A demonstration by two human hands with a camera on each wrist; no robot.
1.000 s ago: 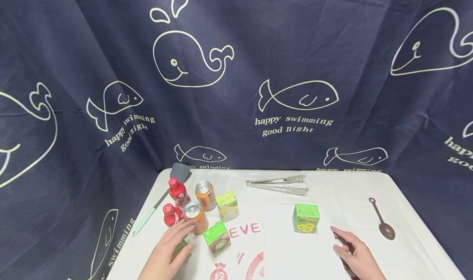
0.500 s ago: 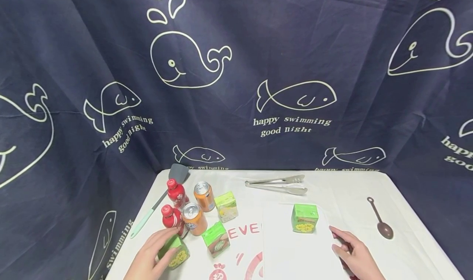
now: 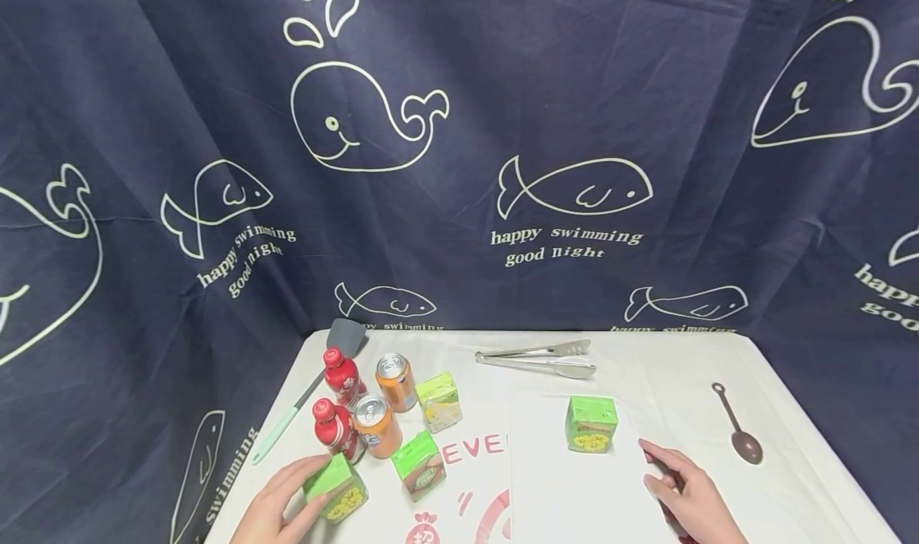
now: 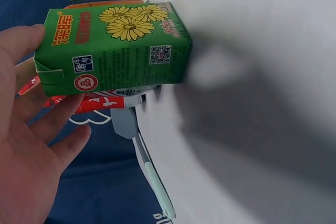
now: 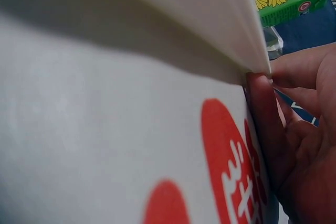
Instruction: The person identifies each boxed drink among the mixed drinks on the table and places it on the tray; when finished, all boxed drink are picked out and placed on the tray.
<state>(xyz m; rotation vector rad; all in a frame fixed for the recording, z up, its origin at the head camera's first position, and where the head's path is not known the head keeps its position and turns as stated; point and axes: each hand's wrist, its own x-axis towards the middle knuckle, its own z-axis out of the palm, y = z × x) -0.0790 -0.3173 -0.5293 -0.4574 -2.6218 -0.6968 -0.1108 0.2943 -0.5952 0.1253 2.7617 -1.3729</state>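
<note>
A green drink carton (image 3: 336, 488) with yellow flowers stands at the front left of the table. My left hand (image 3: 276, 500) is beside it, fingers spread loosely at its left side. In the left wrist view the carton (image 4: 118, 51) covers part of the fingers, and the thumb and fingers are not curled round it. My right hand (image 3: 692, 492) pinches the right edge of a flat white board (image 3: 574, 496) between thumb and fingers. The right wrist view shows this board (image 5: 210, 19) slanting above the printed tablecloth. Another green flowered carton (image 3: 591, 424) stands on the board.
Two red bottles (image 3: 343, 376), two orange cans (image 3: 377, 426) and two more cartons (image 3: 420, 464) cluster at the left. A spatula (image 3: 294, 408) lies beyond them, metal tongs (image 3: 534, 359) at the back, a brown spoon (image 3: 743, 440) at the right. A dark curtain (image 3: 459, 169) hangs behind.
My left hand has drawn back leftward from close by the front can and has loosened, uncovering the flowered carton at the front left. The right hand has stayed at the board's edge.
</note>
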